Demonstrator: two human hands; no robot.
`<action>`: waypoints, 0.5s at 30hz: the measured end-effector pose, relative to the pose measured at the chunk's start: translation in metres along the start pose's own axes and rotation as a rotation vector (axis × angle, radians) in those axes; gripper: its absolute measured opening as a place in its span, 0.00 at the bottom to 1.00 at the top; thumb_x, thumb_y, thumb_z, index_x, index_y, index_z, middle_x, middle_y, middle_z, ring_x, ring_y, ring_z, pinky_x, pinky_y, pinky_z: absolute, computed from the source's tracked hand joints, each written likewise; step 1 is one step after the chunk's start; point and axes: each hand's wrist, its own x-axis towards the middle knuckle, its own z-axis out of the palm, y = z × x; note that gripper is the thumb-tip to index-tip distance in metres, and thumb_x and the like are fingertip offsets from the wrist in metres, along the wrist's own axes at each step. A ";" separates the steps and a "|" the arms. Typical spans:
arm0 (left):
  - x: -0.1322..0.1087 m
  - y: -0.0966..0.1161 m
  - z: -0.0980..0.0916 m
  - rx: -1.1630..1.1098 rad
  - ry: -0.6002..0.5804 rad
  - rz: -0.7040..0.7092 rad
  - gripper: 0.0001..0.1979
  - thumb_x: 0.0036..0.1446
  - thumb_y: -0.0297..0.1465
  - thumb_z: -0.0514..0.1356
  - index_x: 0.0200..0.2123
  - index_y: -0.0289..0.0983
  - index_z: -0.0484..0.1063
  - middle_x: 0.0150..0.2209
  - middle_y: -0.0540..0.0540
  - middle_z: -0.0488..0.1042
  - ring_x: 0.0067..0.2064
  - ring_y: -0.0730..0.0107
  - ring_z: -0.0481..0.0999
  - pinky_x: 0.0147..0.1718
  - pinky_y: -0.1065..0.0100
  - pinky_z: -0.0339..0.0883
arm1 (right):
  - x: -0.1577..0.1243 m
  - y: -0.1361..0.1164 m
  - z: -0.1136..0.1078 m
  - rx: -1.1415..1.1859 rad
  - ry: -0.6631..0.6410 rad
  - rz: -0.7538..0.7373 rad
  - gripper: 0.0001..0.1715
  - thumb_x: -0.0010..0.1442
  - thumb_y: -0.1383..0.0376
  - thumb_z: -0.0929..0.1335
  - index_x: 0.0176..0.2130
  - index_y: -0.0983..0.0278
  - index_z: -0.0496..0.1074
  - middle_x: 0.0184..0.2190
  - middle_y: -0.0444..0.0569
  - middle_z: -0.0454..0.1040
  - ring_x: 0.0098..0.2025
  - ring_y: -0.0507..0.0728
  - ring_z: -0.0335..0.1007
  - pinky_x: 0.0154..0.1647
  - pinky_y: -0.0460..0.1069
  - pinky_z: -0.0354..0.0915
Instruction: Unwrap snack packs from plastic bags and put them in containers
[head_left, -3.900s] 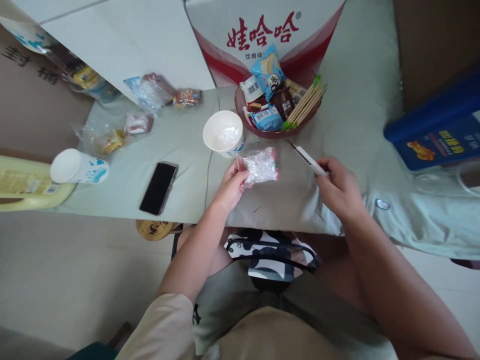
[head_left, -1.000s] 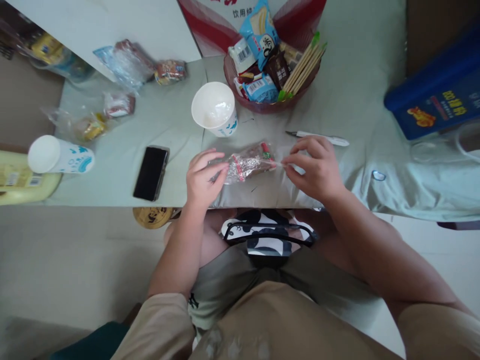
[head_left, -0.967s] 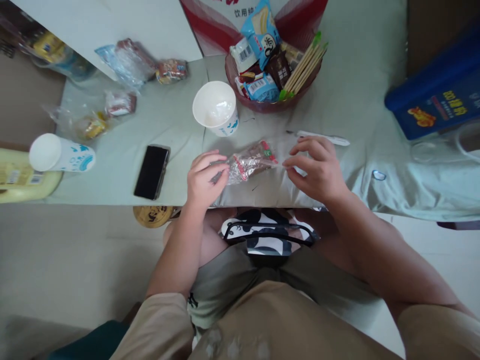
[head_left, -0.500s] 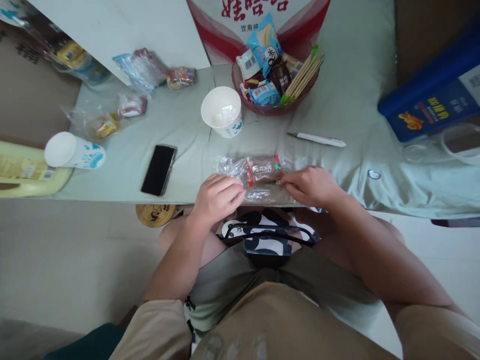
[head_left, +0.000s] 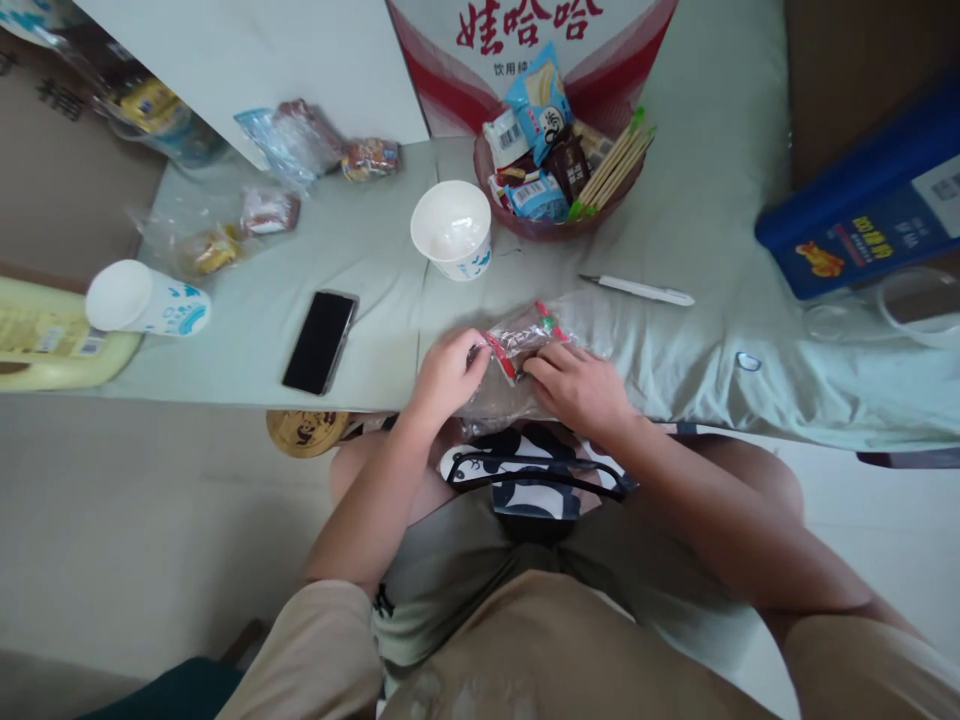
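A clear crinkly snack packet (head_left: 525, 335) with red and green print lies at the near edge of the cloth-covered table (head_left: 697, 250). My left hand (head_left: 448, 375) pinches its left end with closed fingers. My right hand (head_left: 576, 385) grips its near side just right of the middle, fingers curled. A white pen-like tool (head_left: 637, 290) lies on the cloth beyond my right hand, untouched. A white paper cup (head_left: 452, 229) stands upright behind the packet.
A red bowl (head_left: 559, 222) full of wrapped snacks and sticks sits at the back. A black phone (head_left: 320, 341) lies left of my hands. A tipped cup (head_left: 146, 300), loose snack bags (head_left: 292, 150), a yellow jug (head_left: 45, 345) and a blue box (head_left: 862, 215) flank the table.
My right hand put the white tool down on the cloth and joined my left on the packet. Both hands have since drawn closer together on it.
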 end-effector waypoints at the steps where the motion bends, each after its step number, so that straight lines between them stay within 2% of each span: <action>1: 0.000 0.003 0.001 -0.102 0.013 -0.051 0.07 0.65 0.35 0.61 0.34 0.40 0.74 0.32 0.48 0.78 0.36 0.64 0.77 0.43 0.62 0.72 | 0.000 -0.002 0.002 0.000 0.022 0.041 0.14 0.71 0.66 0.64 0.50 0.59 0.78 0.47 0.54 0.80 0.46 0.61 0.74 0.37 0.51 0.65; 3: -0.001 0.010 0.003 -0.413 0.016 -0.153 0.11 0.63 0.39 0.62 0.31 0.40 0.70 0.29 0.50 0.74 0.33 0.68 0.74 0.37 0.67 0.70 | 0.001 -0.003 0.006 0.018 0.066 0.108 0.18 0.68 0.66 0.66 0.56 0.58 0.76 0.51 0.57 0.78 0.49 0.63 0.75 0.37 0.52 0.69; 5: 0.001 0.019 0.003 -0.783 -0.034 -0.263 0.14 0.59 0.41 0.64 0.30 0.40 0.66 0.34 0.49 0.76 0.37 0.68 0.77 0.31 0.70 0.69 | 0.002 -0.001 0.007 0.058 0.119 0.164 0.24 0.66 0.65 0.68 0.61 0.59 0.73 0.56 0.61 0.75 0.51 0.66 0.76 0.39 0.54 0.73; 6: 0.003 0.022 0.003 -0.944 -0.078 -0.324 0.15 0.56 0.42 0.66 0.30 0.40 0.64 0.37 0.47 0.78 0.39 0.67 0.79 0.27 0.73 0.66 | 0.003 0.002 0.007 0.093 0.146 0.188 0.27 0.66 0.64 0.69 0.63 0.59 0.72 0.59 0.62 0.74 0.52 0.67 0.76 0.40 0.56 0.75; 8: 0.011 0.027 0.001 -1.165 -0.179 -0.438 0.18 0.49 0.41 0.69 0.30 0.40 0.62 0.40 0.46 0.80 0.40 0.65 0.82 0.19 0.77 0.54 | 0.006 0.013 0.006 0.222 0.185 0.213 0.29 0.66 0.61 0.70 0.65 0.60 0.70 0.61 0.63 0.73 0.56 0.68 0.76 0.47 0.59 0.77; 10: 0.020 0.027 -0.003 -1.282 -0.238 -0.525 0.20 0.45 0.38 0.70 0.31 0.41 0.61 0.38 0.46 0.81 0.37 0.64 0.84 0.15 0.78 0.41 | 0.010 0.028 0.004 0.438 0.184 0.197 0.31 0.65 0.57 0.72 0.64 0.60 0.71 0.60 0.61 0.75 0.58 0.68 0.76 0.54 0.61 0.76; 11: 0.024 0.026 -0.004 -1.317 -0.235 -0.561 0.19 0.44 0.37 0.70 0.32 0.41 0.62 0.36 0.47 0.81 0.34 0.64 0.84 0.14 0.78 0.39 | 0.011 0.036 0.003 0.569 0.166 0.191 0.31 0.64 0.53 0.73 0.62 0.60 0.73 0.57 0.60 0.78 0.57 0.68 0.77 0.55 0.61 0.76; 13: 0.031 0.023 -0.008 -1.351 -0.169 -0.628 0.17 0.45 0.35 0.68 0.33 0.40 0.63 0.32 0.49 0.80 0.27 0.68 0.81 0.14 0.77 0.40 | 0.012 0.049 0.001 0.819 0.116 0.237 0.32 0.60 0.44 0.74 0.55 0.62 0.78 0.49 0.57 0.82 0.51 0.67 0.80 0.53 0.60 0.76; 15: 0.036 0.020 -0.010 -1.345 -0.069 -0.687 0.13 0.46 0.34 0.64 0.33 0.40 0.63 0.30 0.49 0.80 0.22 0.73 0.77 0.14 0.77 0.44 | 0.013 0.054 0.000 0.994 0.111 0.364 0.35 0.56 0.37 0.75 0.46 0.63 0.81 0.40 0.54 0.83 0.45 0.65 0.81 0.48 0.59 0.77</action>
